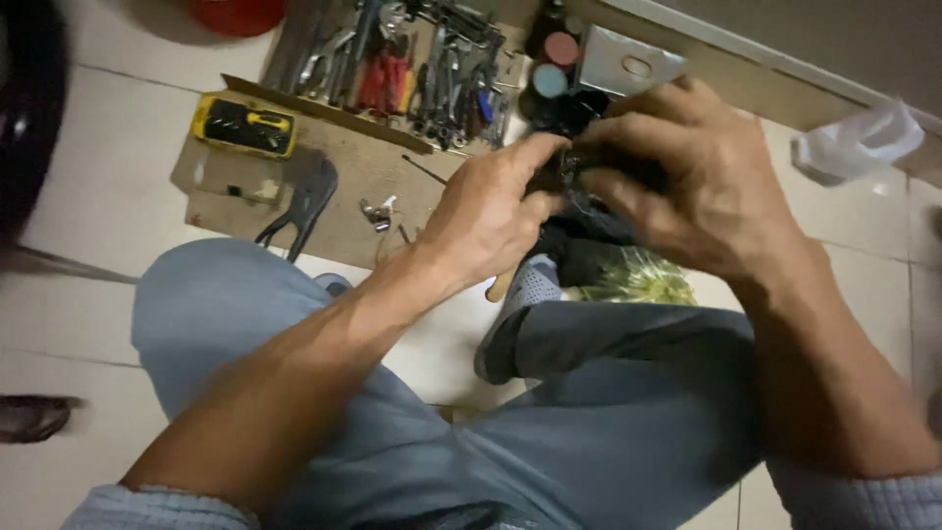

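Gripping a small dark part [579,165] between them above the knees, left hand [488,211] pinches its left end, right hand [692,172] closes over its right. Beneath: cardboard sheet [343,186] with tools [412,69], pale tiled floor [88,177].

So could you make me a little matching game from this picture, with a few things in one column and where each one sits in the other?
Things:
1. yellow and black tool
2. crumpled white plastic bag
3. small dark part
4. red-handled pliers

Places:
A. between both hands' fingers
B. far right on the floor tiles
C. left end of the cardboard sheet
D. among the spanners at top

Pairs: 1-C, 2-B, 3-A, 4-D
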